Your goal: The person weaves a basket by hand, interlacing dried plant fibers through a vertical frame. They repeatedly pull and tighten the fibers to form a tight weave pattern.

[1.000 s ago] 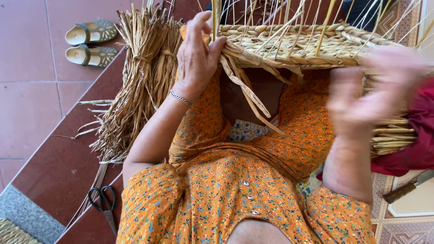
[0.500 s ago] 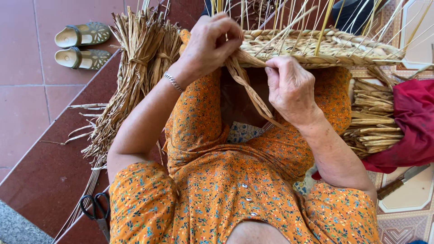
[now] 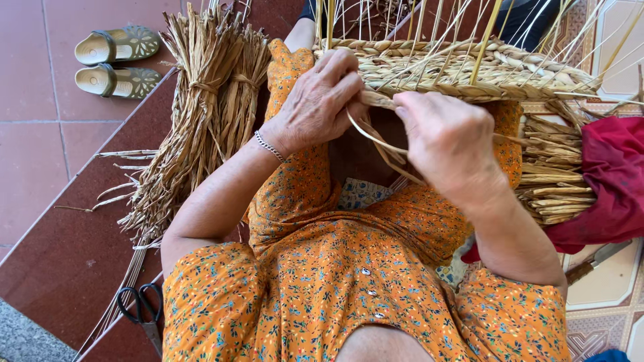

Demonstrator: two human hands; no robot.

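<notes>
Red floor tiles [image 3: 40,174] lie beneath; left hand [image 3: 315,100] and right hand [image 3: 449,137] pinch straw strands [image 3: 376,137] at the woven basket [image 3: 463,70], fingers clamped.

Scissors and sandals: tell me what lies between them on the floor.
In the head view, a tied bundle of dried straw lies on the red tiles between the scissors and the sandals.

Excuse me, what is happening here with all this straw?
A person in an orange flowered dress is working on a half-woven basket of pale dried straw held on the lap. The left hand grips the braided rim, and the right hand pinches a flat loose straw strand just beneath that rim. Tied bundles of dried straw lie on the red tiled floor, near black-handled scissors and a pair of pale green sandals.
</notes>
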